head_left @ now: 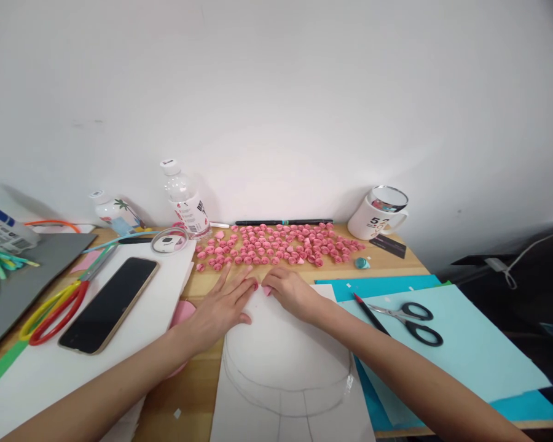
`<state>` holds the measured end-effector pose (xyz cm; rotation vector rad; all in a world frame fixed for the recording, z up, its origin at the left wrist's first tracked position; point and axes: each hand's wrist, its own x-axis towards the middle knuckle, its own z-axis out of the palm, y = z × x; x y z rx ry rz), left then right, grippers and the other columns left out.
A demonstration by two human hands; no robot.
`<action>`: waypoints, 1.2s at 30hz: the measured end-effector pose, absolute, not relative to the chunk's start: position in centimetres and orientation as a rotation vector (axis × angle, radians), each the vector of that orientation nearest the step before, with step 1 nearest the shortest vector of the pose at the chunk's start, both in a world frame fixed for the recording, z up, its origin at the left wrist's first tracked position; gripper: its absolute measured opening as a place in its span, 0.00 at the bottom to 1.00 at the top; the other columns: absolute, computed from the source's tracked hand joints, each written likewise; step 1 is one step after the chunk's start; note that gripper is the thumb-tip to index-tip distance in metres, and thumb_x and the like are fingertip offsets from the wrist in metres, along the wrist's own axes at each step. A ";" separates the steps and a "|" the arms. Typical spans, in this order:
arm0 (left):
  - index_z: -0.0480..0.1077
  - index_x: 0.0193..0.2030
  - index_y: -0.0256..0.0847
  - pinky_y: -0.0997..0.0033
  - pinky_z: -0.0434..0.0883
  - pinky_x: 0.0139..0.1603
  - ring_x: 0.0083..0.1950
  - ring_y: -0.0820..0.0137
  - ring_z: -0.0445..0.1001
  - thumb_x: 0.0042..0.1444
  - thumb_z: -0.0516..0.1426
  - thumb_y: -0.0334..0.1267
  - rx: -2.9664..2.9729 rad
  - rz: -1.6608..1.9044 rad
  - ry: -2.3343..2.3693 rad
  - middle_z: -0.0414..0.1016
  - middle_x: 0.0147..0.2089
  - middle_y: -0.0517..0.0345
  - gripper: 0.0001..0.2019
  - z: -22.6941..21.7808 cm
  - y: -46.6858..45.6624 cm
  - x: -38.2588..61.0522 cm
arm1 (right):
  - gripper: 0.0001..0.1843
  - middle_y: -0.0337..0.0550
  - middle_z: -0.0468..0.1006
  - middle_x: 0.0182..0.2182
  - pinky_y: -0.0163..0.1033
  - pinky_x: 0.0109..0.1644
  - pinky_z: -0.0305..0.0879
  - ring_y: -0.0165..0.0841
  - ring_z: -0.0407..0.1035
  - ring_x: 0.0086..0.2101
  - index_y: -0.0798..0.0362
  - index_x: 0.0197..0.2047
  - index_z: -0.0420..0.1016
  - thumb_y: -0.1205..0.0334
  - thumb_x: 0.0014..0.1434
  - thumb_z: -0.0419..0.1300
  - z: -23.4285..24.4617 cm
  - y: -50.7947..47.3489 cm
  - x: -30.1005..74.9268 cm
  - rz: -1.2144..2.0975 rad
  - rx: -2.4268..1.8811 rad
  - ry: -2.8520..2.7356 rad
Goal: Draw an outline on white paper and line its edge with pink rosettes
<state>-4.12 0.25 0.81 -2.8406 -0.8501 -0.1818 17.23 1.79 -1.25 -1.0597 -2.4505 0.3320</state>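
Observation:
My right hand has its fingers pinched on a small pink rolled-paper rose at the top of a white sheet. Beside it my left hand lies with fingers spread, its index fingertip against another pink paper rose on the sheet's upper edge. A large rounded outline with lines below it is drawn in pencil on the sheet. Just behind both hands, a mass of pink paper roses covers the back of the wooden table.
Left: a phone, red-and-yellow-handled scissors, a tape roll and a clear bottle. Right: black-handled scissors, a pencil, light blue paper, a mug and a teal paper roll. A wall stands behind.

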 end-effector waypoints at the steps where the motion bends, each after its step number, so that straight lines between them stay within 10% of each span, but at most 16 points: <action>1: 0.62 0.59 0.34 0.46 0.44 0.68 0.68 0.57 0.55 0.59 0.53 0.48 -2.841 -0.169 -0.853 0.68 0.60 0.45 0.25 0.8 0.3 -4.1 | 0.11 0.45 0.74 0.28 0.36 0.35 0.64 0.33 0.68 0.31 0.56 0.31 0.74 0.79 0.55 0.55 -1.5 1.6 17.2 0.302 -1.065 -2.438; 15: 0.61 0.60 0.35 0.45 0.46 0.68 0.66 0.56 0.58 0.59 0.53 0.47 -2.862 -0.151 -0.857 0.68 0.59 0.44 0.26 0.8 0.3 -4.1 | 0.08 0.39 0.80 0.25 0.31 0.31 0.68 0.30 0.74 0.28 0.56 0.29 0.79 0.75 0.46 0.61 0.4 3.0 17.4 1.201 -1.380 -1.883; 36: 0.63 0.58 0.32 0.47 0.44 0.68 0.68 0.55 0.53 0.58 0.53 0.50 -2.830 -0.106 -0.876 0.67 0.61 0.43 0.26 0.6 0.4 -4.1 | 0.14 0.41 0.78 0.17 0.30 0.22 0.62 0.33 0.73 0.22 0.56 0.22 0.81 0.83 0.38 0.60 5.4 6.4 14.0 0.914 -1.524 -2.553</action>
